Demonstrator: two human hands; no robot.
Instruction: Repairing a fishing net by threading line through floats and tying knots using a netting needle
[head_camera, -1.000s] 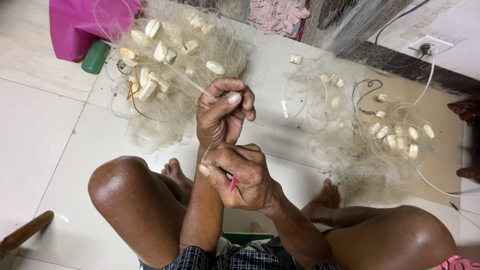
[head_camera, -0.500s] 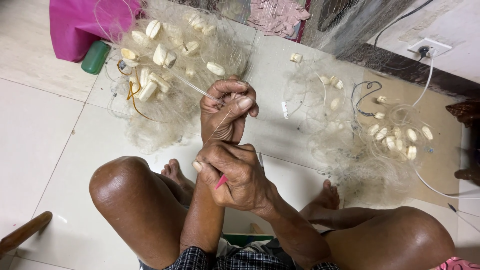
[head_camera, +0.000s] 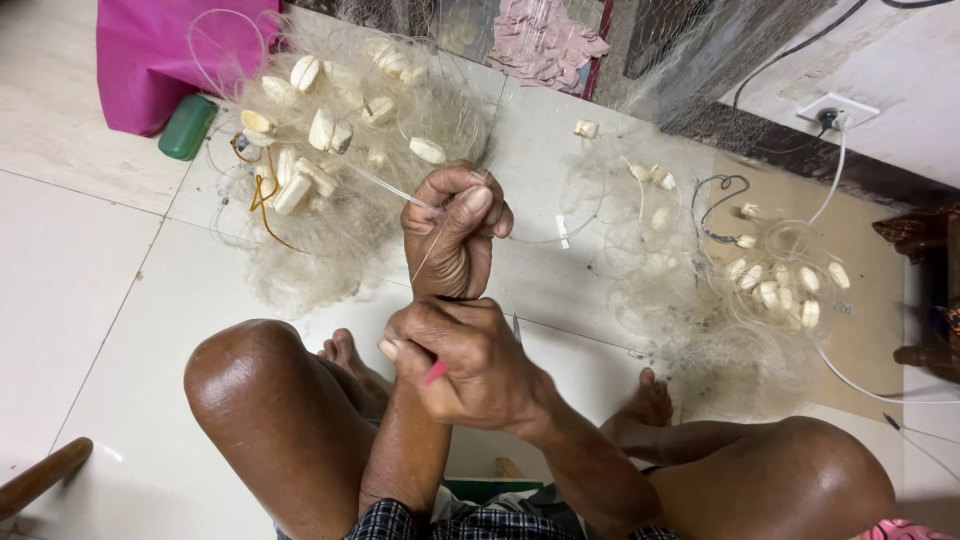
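My left hand (head_camera: 455, 238) is raised above my knees, its fingers closed on a thin clear line and strands of fishing net (head_camera: 330, 215). The line runs taut up and left to a heap of net with pale oval floats (head_camera: 322, 128). Just below, touching the left wrist, my right hand (head_camera: 470, 362) is closed around a small red netting needle (head_camera: 434, 373), whose tip pokes out under the fingers. A second heap of net with floats (head_camera: 760, 290) lies to the right on the floor.
I sit on a pale tiled floor (head_camera: 80, 280) with bare knees (head_camera: 265, 385) up. A pink bag (head_camera: 165, 60) and a green bottle (head_camera: 187, 126) lie at the far left. A wall socket with cable (head_camera: 830, 112) is at the right, a wooden handle (head_camera: 40, 478) at the bottom left.
Both hands have stayed close together. My right hand has turned and dropped slightly with the red needle, while the left keeps its hold on the line.
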